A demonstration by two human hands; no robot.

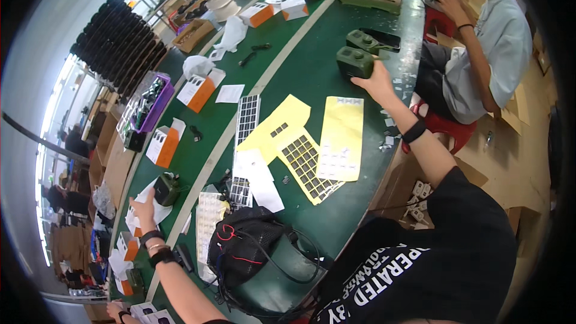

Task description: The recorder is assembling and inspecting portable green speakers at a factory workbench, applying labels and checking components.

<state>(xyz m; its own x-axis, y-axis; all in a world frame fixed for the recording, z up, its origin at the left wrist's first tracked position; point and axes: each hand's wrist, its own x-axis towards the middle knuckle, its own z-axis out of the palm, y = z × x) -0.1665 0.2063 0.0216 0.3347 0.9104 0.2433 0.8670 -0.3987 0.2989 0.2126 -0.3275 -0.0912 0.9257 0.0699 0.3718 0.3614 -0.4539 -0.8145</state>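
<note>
Clearly, you reach both ways across the green desk.
At 2 o'clock your right hand holds a boxy device; at 8 o'clock your left hand meets a second green device, grip unclear. Yellow sheets lie between; a black mesh bag sits at 7 o'clock.

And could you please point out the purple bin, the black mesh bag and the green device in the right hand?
Purple bin (158, 105), head view: side wall.
Black mesh bag (237, 246), head view: mesh surface.
Green device (354, 65), head view: front panel.
</note>
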